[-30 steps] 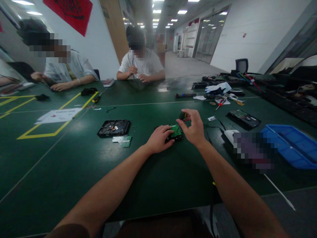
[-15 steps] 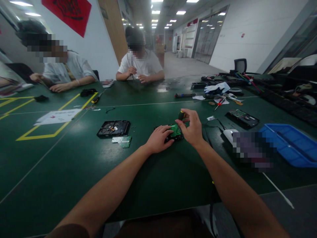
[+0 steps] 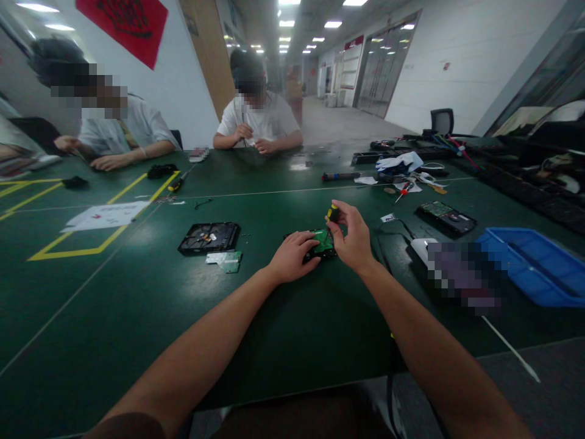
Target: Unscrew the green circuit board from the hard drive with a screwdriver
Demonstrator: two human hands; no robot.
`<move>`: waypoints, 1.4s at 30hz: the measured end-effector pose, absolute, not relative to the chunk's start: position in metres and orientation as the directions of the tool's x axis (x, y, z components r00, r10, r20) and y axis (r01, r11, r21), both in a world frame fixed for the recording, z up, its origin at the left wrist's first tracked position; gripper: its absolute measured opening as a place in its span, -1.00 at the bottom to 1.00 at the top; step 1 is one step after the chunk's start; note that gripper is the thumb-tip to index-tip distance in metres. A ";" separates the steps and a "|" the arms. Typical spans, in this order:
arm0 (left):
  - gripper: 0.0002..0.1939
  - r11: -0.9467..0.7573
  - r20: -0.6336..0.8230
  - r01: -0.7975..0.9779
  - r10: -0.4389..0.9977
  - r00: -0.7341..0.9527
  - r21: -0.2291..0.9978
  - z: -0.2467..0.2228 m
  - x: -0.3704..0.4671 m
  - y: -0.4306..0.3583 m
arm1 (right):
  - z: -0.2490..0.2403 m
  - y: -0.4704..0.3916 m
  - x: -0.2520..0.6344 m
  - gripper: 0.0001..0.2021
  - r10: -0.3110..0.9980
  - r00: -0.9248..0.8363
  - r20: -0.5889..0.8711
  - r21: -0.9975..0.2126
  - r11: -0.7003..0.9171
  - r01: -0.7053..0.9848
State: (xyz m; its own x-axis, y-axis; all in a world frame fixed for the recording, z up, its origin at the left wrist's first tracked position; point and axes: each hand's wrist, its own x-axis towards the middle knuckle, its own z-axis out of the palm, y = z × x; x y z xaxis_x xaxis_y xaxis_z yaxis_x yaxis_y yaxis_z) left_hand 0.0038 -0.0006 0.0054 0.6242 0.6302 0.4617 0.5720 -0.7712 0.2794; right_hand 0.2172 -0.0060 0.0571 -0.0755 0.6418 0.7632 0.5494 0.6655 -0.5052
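Observation:
A hard drive with a green circuit board [image 3: 325, 241] lies on the green table in front of me. My left hand [image 3: 295, 255] rests on its left side, fingers spread over the edge. Above the board's right part, my right hand [image 3: 353, 235] grips a screwdriver [image 3: 333, 213] by its yellow and black handle; the tip is too small to make out. Left of my hands sits an opened drive housing [image 3: 209, 237], with a detached circuit board [image 3: 225, 261] just below it and tiny screws beside it.
Another hard drive [image 3: 446, 218] and a blue tray [image 3: 539, 265] are on the right, near a pixelated object with a cable. Behind lie gloves [image 3: 400, 163] and tools. Two people sit across the table. A paper sheet [image 3: 103, 215] is at the left.
The screwdriver handle in my right hand has turned and shifted slightly left. My left hand has stayed in place on the drive.

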 end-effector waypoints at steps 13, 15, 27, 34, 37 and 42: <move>-0.55 -0.776 0.470 0.568 0.624 0.624 0.276 0.004 0.004 0.000 | 0.056 -0.001 0.222 -0.50 0.630 -0.047 0.775 -0.491 0.649 0.581; -0.56 -0.776 0.472 0.564 0.624 0.623 0.281 0.005 0.004 0.000 | 0.056 -0.001 0.222 -0.49 0.634 -0.046 0.772 -0.495 0.646 0.582; -0.55 -0.767 0.455 0.583 0.635 0.625 0.268 0.005 0.003 0.000 | 0.059 -0.006 0.216 -0.49 0.707 -0.183 0.684 -0.602 0.687 0.407; -0.56 -0.768 0.456 0.573 0.635 0.623 0.285 0.007 0.005 -0.001 | 0.065 -0.006 0.220 -0.49 0.634 -0.094 0.768 -0.481 0.667 0.570; -0.56 -0.772 0.462 0.570 0.629 0.625 0.280 0.006 0.005 -0.001 | 0.066 -0.006 0.221 -0.53 0.623 -0.070 0.779 -0.468 0.652 0.596; -0.56 -0.769 0.467 0.573 0.632 0.618 0.283 0.005 0.005 -0.001 | 0.063 -0.003 0.221 -0.56 0.631 -0.072 0.772 -0.494 0.668 0.557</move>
State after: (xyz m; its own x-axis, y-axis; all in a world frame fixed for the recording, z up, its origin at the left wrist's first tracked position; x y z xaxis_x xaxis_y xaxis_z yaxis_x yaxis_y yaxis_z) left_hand 0.0046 -0.0008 0.0053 0.6184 0.6321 0.4670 0.5729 -0.7694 0.2826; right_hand 0.2210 -0.0030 0.0625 -0.0724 0.6313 0.7721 0.5573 0.6676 -0.4936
